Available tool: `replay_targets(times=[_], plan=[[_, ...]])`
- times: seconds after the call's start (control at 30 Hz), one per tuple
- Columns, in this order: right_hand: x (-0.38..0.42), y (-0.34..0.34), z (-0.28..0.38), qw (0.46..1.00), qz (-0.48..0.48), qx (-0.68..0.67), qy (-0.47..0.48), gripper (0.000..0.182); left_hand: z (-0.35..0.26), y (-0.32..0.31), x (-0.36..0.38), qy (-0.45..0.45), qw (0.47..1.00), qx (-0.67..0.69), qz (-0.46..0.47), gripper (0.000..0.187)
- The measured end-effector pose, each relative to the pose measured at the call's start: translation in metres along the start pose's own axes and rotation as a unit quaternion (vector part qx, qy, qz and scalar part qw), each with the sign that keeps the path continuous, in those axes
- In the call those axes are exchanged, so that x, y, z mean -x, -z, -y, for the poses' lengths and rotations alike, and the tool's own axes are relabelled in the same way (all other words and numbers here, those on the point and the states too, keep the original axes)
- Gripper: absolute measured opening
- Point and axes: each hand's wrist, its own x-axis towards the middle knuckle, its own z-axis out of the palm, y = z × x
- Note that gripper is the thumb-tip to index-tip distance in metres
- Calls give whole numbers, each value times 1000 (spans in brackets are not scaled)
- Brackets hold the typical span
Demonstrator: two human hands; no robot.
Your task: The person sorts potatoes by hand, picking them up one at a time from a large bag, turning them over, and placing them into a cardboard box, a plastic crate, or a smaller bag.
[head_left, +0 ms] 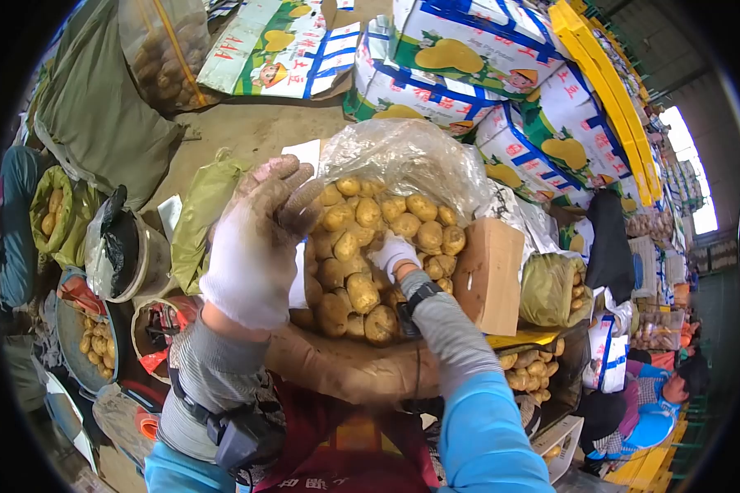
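Note:
My left hand (259,238), in a white glove with soil-darkened fingers, is raised over the left side of an open carton. Its fingers are stretched out and bent a little, with nothing visible in them. Brown-yellow potatoes (362,292) fill the carton in a heap. Among them, near the middle, my white-gloved right hand (395,251) reaches down and touches the potatoes; its fingertips are too hidden to show a grip. Clear plastic liner (403,160) is folded back at the far side. A brown carton flap (487,275) stands out at the right.
Printed potato cartons (477,57) are stacked at the back right beside a yellow beam (604,99). At the left are a white bucket (144,255), a basin of small potatoes (99,341) and green sacks (99,107). Another person (654,403) sits at the lower right.

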Motion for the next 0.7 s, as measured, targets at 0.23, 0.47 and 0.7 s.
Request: replay_targets(times=[0.23,0.47,0.7], plan=[[-12,-12,3,996,-59,-67,24,50,-19,-7,-8,304,810,489,-106,22],[-2,-20,14,966,8,122,229,57,10,-35,4,266,729,629,-47,23],[-35,-77,-2,891,27,-434,130,61,5,-47,-4,339,806,486,-3,19]])
